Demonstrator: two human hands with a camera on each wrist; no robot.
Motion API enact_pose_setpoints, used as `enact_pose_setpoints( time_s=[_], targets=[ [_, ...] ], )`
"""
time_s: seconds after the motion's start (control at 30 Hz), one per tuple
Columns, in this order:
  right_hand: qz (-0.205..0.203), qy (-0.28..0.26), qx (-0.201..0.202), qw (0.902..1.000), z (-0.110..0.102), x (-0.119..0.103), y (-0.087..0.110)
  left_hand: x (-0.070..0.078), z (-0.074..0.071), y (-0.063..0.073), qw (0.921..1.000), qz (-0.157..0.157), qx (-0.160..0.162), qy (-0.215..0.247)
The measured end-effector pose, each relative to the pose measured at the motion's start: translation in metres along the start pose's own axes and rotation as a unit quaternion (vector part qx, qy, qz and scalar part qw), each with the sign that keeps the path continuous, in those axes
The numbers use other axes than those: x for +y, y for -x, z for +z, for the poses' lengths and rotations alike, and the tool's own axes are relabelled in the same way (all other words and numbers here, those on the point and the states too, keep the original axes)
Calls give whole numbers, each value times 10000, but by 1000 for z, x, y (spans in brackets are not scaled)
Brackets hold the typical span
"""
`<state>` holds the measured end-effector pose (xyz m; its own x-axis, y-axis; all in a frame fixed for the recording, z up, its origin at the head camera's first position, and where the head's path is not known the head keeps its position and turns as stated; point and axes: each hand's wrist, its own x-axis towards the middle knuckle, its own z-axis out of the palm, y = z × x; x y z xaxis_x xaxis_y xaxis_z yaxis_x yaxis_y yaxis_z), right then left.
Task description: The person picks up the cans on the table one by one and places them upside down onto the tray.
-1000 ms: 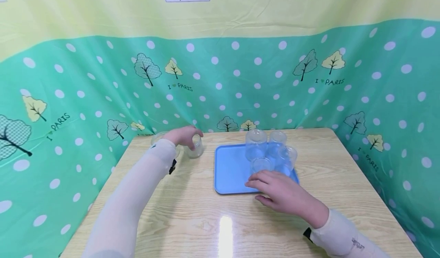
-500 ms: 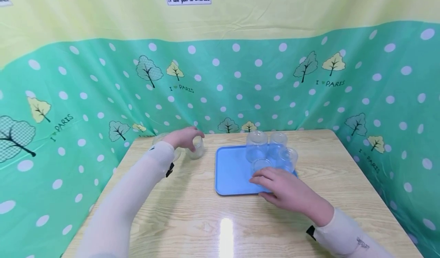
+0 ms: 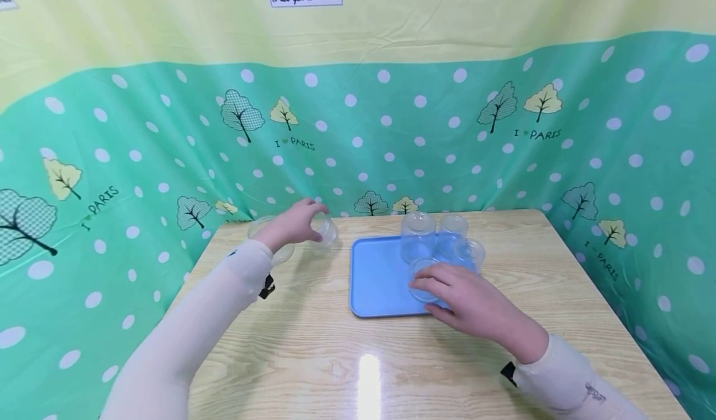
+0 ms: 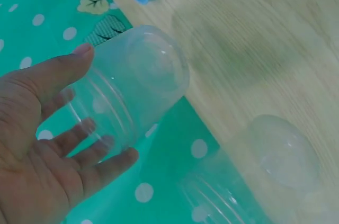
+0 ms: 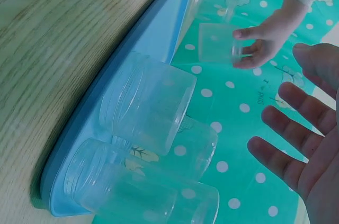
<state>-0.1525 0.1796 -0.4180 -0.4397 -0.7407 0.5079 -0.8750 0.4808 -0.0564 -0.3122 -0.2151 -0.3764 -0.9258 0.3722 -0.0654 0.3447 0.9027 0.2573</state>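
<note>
My left hand (image 3: 293,224) holds a clear plastic jar (image 4: 140,70) by its threaded mouth end, thumb on one side and fingers on the other. The jar tilts, its base turned toward the table. Another clear jar (image 4: 225,192) and a clear rounded piece (image 4: 286,152) are near that hand, partly hidden by it in the head view. On the blue tray (image 3: 377,277) several clear jars (image 5: 153,107) stand with their threaded ends down. Above the tray's front right part, my right hand (image 3: 467,296) hovers beside the front jar (image 3: 423,283), its fingers spread and loosely bent, holding nothing.
The wooden table (image 3: 313,345) carries the tray right of its middle. A green and yellow printed curtain (image 3: 358,122) hangs behind the table and along both sides. The tall jar (image 3: 417,240) stands toward the tray's back.
My left hand has tilted the jar and drawn slightly back and left. The right hand has shifted a little rightward and farther over the tray. The jars on the tray stay put.
</note>
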Motion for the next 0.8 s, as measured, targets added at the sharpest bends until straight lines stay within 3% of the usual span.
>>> enact_pose_setpoints(
  time_s=[0.17,0.43,0.63,0.8],
  targets=[
    [222,60,91,9997,2,0,0,-1,0,16,9981,129,409,439],
    [589,76,137,9981,9,0,1,-8,3,47,9930,389,993,509],
    [794,82,342,9962,8,0,2,-2,2,59,9847,561,1440,804],
    [821,45,621,9947,8,2,-1,7,0,62,9739,888,1746,1145]
  ],
)
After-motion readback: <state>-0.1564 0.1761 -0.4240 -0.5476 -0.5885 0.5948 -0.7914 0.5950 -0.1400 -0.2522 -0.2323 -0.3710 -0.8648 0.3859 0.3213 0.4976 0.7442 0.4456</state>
